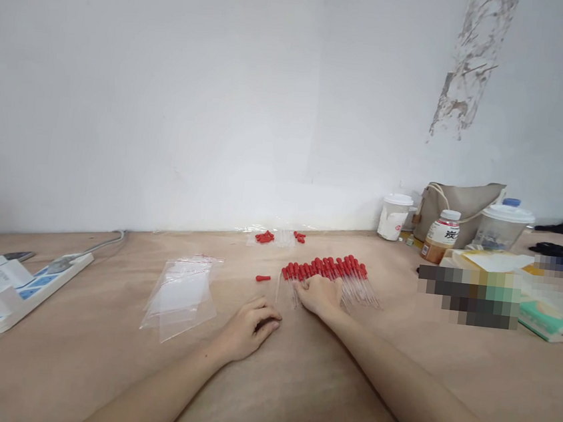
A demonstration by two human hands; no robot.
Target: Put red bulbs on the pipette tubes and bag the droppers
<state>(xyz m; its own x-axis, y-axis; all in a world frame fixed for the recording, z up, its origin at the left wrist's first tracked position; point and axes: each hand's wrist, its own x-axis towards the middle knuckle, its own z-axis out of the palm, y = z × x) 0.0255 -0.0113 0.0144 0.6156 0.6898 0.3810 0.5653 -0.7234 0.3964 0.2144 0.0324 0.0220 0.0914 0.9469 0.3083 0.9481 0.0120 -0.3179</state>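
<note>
On the worktop [251, 402], your left hand [248, 328] lies loosely open; your right hand [320, 294] touches the droppers [330, 267], grip unclear.

Pale wall [173, 92], scraped patch [470, 70] upper right; brown tabletop [70, 350] below.

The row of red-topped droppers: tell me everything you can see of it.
The red-topped droppers lie packed side by side on the brown tabletop, too crowded to count surely. Their red bulbs look like rubber and face the wall; thin, clear stems, perhaps glass or plastic, point away from it. The right hand covers some stems near the left end; whether it grips any is unclear.
</note>
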